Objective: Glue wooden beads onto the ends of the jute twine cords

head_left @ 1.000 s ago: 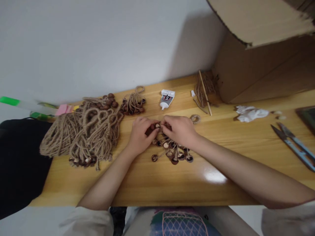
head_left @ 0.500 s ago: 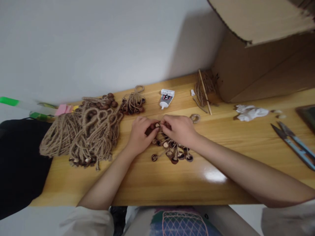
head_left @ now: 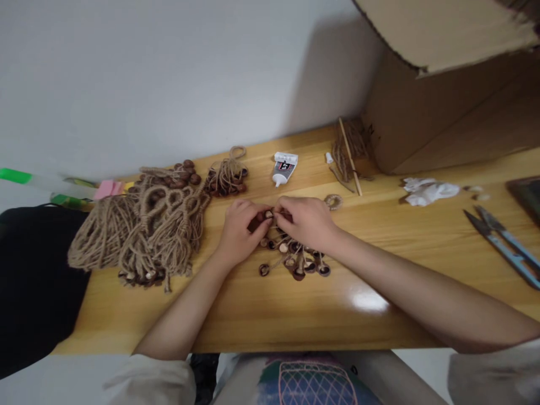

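Where table [head_left: 320, 318] ends — pale wall [head_left: 169, 73].

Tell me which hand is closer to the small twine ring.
The right hand: it is just beside the small twine ring, to its left. The left hand is farther off, past the right hand.

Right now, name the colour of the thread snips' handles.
The thread snips' handles are light blue, clearest in the head view.

Plain pale wall [head_left: 169, 73] behind a wooden table [head_left: 337, 315]
A soft shadow darkens the wall's right side; light glares off the glossy tabletop's front.
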The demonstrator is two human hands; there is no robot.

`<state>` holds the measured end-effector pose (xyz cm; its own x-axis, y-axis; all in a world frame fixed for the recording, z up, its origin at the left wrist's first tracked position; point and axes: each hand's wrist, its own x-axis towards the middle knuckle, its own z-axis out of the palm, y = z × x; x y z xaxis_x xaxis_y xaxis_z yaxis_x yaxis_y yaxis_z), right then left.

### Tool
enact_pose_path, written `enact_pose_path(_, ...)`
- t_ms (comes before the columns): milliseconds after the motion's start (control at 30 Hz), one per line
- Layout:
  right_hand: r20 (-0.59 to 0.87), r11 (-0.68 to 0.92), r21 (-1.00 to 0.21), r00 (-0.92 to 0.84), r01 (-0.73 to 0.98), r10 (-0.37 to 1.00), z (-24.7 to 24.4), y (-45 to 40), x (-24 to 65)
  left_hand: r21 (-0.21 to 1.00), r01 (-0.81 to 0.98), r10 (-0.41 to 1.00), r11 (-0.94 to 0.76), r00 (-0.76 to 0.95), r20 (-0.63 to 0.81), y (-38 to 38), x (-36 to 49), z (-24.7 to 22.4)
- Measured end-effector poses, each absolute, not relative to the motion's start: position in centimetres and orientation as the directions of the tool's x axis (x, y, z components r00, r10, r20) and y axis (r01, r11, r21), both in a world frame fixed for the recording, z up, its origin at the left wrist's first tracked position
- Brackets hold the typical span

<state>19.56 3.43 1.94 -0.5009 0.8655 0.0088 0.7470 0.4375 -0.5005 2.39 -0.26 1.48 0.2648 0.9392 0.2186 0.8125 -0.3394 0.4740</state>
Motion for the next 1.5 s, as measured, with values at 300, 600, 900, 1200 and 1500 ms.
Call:
enact_pose_path(300,-0.011,0.434,-0.492,-0.504,0.755,0.864,2.09,3.43,19.53,0.476,0.816,0.943,-0.329,0.26,0.206,-0.27,2.46,1.55)
enact_pose_path(600,-0.02,0.433,-0.492,-0.507,0.756,0.862,2.14,3.47,19.55,0.461,0.832,0.95,-0.308,0.249,0.187,-0.29,2.51,1.57)
enact_pose_path(900,-0.004,0.444,-0.495,-0.512,0.747,0.859,2.06,3.5,19.54,0.447,0.827,0.938,-0.341,0.267,0.22,-0.29,2.45,1.44)
enact_pose_path(1200,-0.005,0.434,-0.502,-0.504,0.748,0.864,1.9,3.51,19.52,0.433,0.834,0.937,-0.343,0.271,0.22,-0.19,2.33,1.16)
enact_pose_path(1500,-0.021,0.426,-0.501,-0.503,0.753,0.864,2.06,3.54,19.47,0.423,0.841,0.937,-0.338,0.261,0.232,-0.21,2.46,1.25)
